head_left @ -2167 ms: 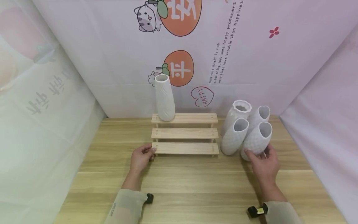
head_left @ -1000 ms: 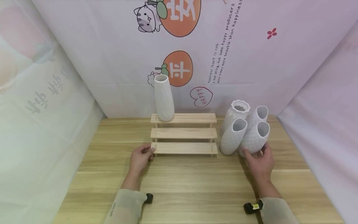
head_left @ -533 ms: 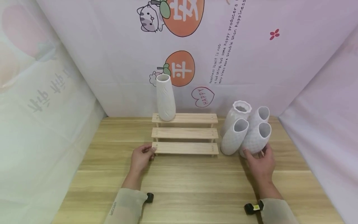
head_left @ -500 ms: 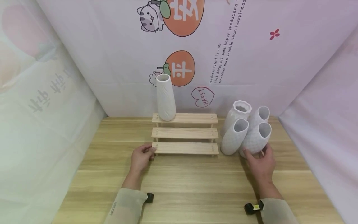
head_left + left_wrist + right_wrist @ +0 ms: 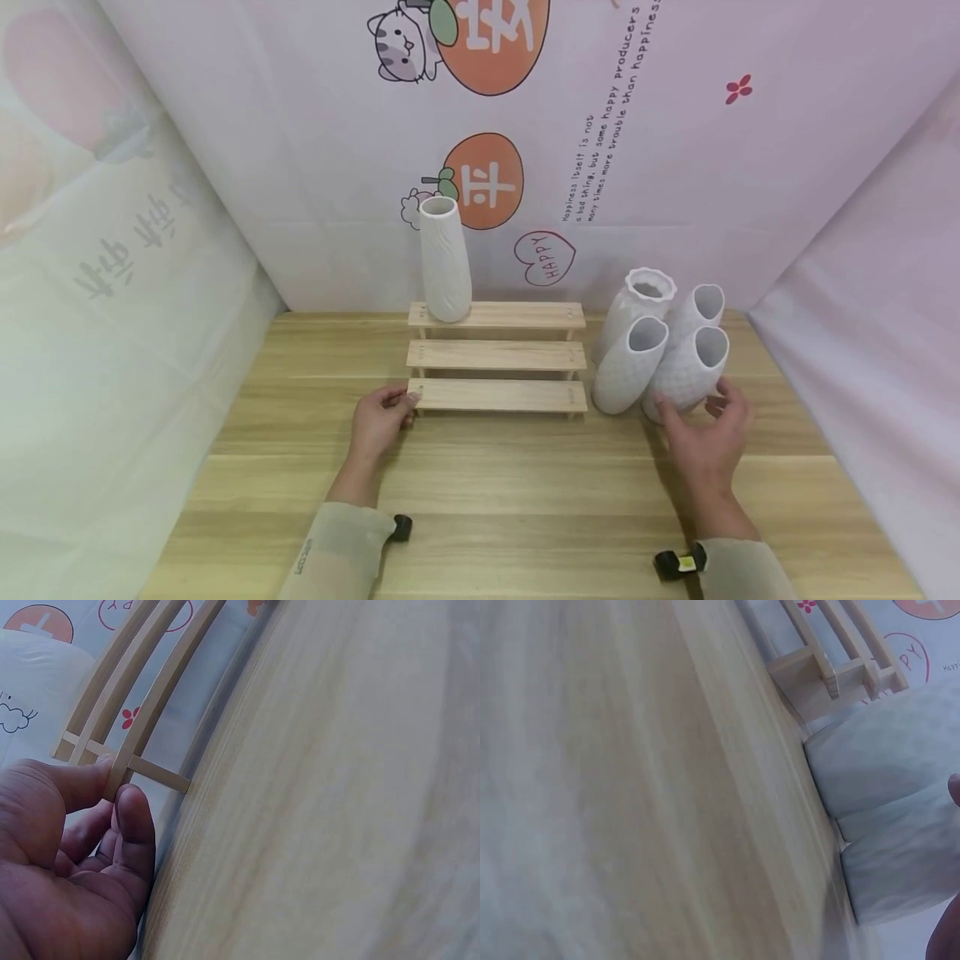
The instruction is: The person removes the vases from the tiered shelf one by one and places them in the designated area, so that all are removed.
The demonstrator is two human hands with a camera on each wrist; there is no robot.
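A three-step wooden display stand (image 5: 495, 395) rests on the table. My left hand (image 5: 377, 422) pinches the left end of its lowest board between thumb and fingers, plain in the left wrist view. On the top board's left end stands a tall white vase (image 5: 447, 265). To the right of the stand, my right hand (image 5: 708, 446) is at the front right slant-mouthed white vase (image 5: 684, 379). The thumb touches its front, while the fingers lie loosely off its right side. In the right wrist view only parts of thumb and fingers show, beside the white vase (image 5: 900, 870).
Beside that vase stand a front left slant-mouthed vase (image 5: 626, 371), a scalloped-rim vase (image 5: 611, 321) and a back right vase (image 5: 678, 321), close together. A printed white curtain (image 5: 337, 167) rises behind the wood-grain table (image 5: 525, 500); white cloth hangs at both sides.
The front right vase has shifted slightly left and back against the others. Since then my right hand's fingers have loosened and moved right. My left hand has stayed on the stand.
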